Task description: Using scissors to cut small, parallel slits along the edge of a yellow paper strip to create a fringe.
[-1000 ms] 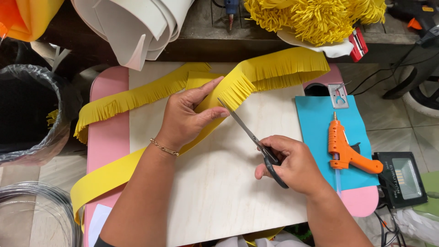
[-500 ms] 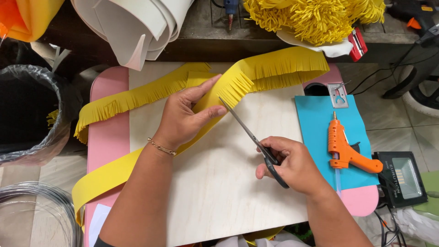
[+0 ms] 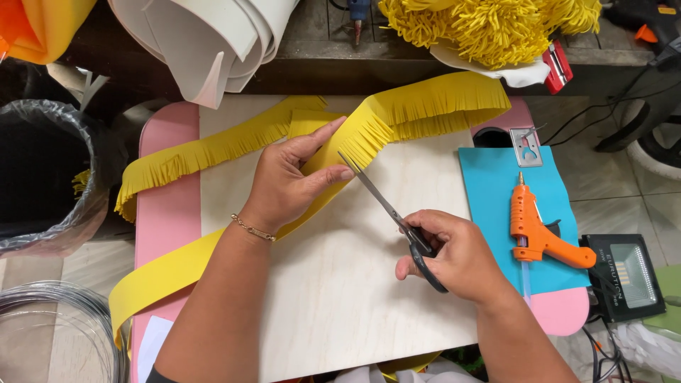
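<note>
Pinching the yellow foam strip (image 3: 323,152) between thumb and fingers, my left hand (image 3: 291,181) keeps it flat against the pale plywood board (image 3: 340,284) at the centre of the frame, while my right hand (image 3: 454,255) has its fingers closed through the black handles of the scissors (image 3: 386,206), whose blades stand slightly parted with the tips right at the strip's edge beside my left thumb. I judge the step in hand to be snipping fringe into the strip: the length running to the upper right is already cut into fine teeth, and so is the length trailing to the left, while the band that runs down to the lower left edge is plain. The next move, as I read it, calls for a short, even cut that stops short of the uncut spine, with the thumb kept clear of the blades. Outward from there, a blue sheet (image 3: 496,191) lies at the right on the pink table (image 3: 167,213), carrying an orange glue gun (image 3: 535,230); a small grey rectangular card with printed marks (image 3: 526,147) sits at its top edge. A red flat package (image 3: 558,65) lies at the upper right beside a heap of yellow fringe (image 3: 489,28), white foam rolls (image 3: 213,35) at the upper left, and a black rectangular lamp (image 3: 628,276) at the right edge.
</note>
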